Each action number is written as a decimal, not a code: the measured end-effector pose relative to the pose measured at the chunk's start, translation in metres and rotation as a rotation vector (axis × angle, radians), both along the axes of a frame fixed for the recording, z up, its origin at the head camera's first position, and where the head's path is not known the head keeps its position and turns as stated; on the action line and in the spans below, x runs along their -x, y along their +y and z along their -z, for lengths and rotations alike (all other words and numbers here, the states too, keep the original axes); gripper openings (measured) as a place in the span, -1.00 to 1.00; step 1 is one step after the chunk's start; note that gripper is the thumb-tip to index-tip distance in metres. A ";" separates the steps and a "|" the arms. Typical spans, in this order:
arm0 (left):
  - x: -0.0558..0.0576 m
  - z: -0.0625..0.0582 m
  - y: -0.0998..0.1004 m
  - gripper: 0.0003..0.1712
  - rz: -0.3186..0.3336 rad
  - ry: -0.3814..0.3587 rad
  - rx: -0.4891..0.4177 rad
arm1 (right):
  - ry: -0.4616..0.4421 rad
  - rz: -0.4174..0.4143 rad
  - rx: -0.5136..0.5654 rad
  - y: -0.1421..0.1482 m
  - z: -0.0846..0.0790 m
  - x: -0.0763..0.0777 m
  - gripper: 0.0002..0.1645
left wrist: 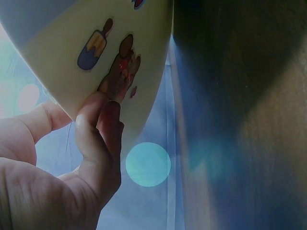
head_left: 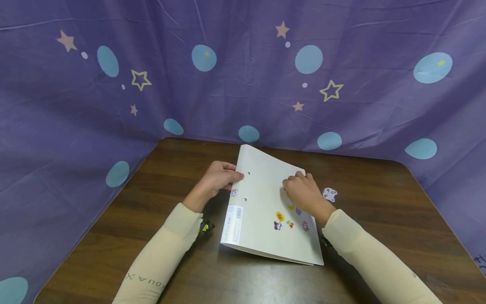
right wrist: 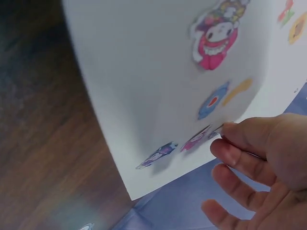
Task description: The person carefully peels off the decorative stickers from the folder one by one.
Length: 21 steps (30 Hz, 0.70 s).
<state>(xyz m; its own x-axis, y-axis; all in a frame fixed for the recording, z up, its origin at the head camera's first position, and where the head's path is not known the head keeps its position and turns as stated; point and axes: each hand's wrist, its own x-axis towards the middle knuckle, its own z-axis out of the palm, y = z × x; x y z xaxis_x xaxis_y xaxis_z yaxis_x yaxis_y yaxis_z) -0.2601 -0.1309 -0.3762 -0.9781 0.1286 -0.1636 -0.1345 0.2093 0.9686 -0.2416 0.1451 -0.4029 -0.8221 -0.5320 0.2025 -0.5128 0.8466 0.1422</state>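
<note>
A white file folder (head_left: 262, 185) stands tilted over the table, with a label (head_left: 231, 223) low along its spine. My left hand (head_left: 220, 177) grips the spine edge, thumb on the front and fingers behind. In the left wrist view, an ice-pop sticker (left wrist: 95, 50) and a brown character sticker (left wrist: 123, 69) show on the folder's other face. Near the top right of the front, my right hand (head_left: 303, 192) pinches a small sticker (right wrist: 216, 132) between thumb and index finger, mostly hidden by them. Beside it are a pink character sticker (right wrist: 196, 138) and a purple one (right wrist: 158, 154).
More stickers, including a yellow one (head_left: 279, 216) and cherries (head_left: 290, 224), dot the folder's lower front. A white animal-face sticker (head_left: 329, 194) lies on the brown wooden table (head_left: 379, 202) to the right. A purple patterned curtain (head_left: 243, 93) hangs behind the table.
</note>
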 end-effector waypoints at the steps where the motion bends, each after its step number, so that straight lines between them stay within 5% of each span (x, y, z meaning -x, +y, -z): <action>1: 0.000 0.000 0.000 -0.58 0.000 0.001 0.002 | 0.003 0.003 -0.004 0.000 0.000 0.000 -0.87; 13: 0.000 0.000 0.000 -0.58 -0.005 -0.003 0.020 | 0.008 0.010 -0.027 0.003 -0.001 0.002 -0.91; 21: -0.001 -0.001 0.000 -0.57 -0.007 -0.003 0.029 | -0.001 -0.014 0.080 0.008 -0.005 -0.001 -0.89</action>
